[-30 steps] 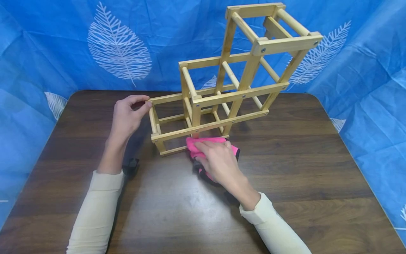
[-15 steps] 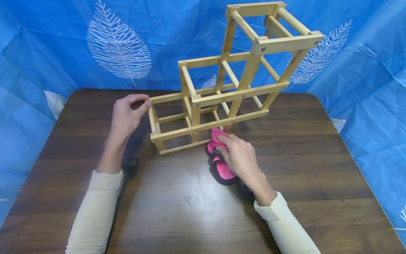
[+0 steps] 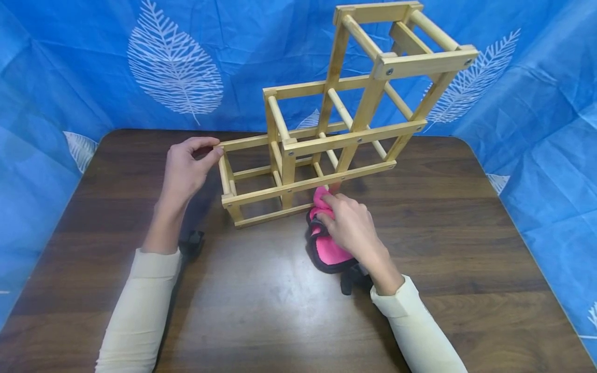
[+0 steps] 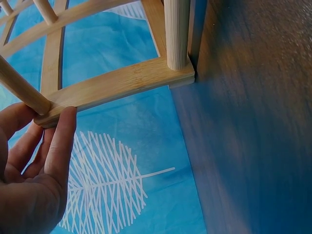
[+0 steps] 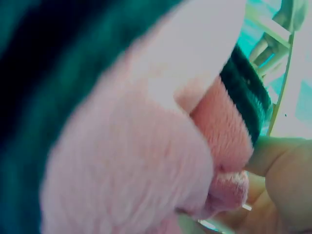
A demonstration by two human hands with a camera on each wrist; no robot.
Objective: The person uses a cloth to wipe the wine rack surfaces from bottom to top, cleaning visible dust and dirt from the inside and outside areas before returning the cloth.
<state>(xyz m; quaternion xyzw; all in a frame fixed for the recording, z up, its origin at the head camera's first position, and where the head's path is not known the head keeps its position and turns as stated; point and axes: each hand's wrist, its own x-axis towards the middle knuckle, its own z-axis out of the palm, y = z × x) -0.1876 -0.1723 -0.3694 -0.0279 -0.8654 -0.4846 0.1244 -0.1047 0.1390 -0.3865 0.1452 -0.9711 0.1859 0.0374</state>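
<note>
A stepped wooden rack (image 3: 322, 184) of slats and round dowels stands on the table, its tall end to the right. My left hand (image 3: 188, 165) pinches the upper corner of its low left end; in the left wrist view, thumb and fingers (image 4: 61, 144) grip the slat's end beside a dowel. My right hand (image 3: 352, 225) holds a bunched pink cloth (image 3: 333, 251) with black edging against the rack's lower front, near the foot of an upright. Folds of the cloth (image 5: 131, 161) fill most of the right wrist view, with part of the thumb (image 5: 287, 170) at the right.
The dark wood-grain table (image 3: 261, 311) reaches back to a blue curtain (image 3: 247, 62) printed with white leaves, which also hangs along both sides. Black wrist gear (image 3: 191, 243) shows below the left wrist, and more black gear (image 3: 354, 277) under the right.
My right hand has moved right along the rack's lower front with the cloth, mostly in the first half second, and the cloth hangs lower. The left hand and the rack have hardly moved.
</note>
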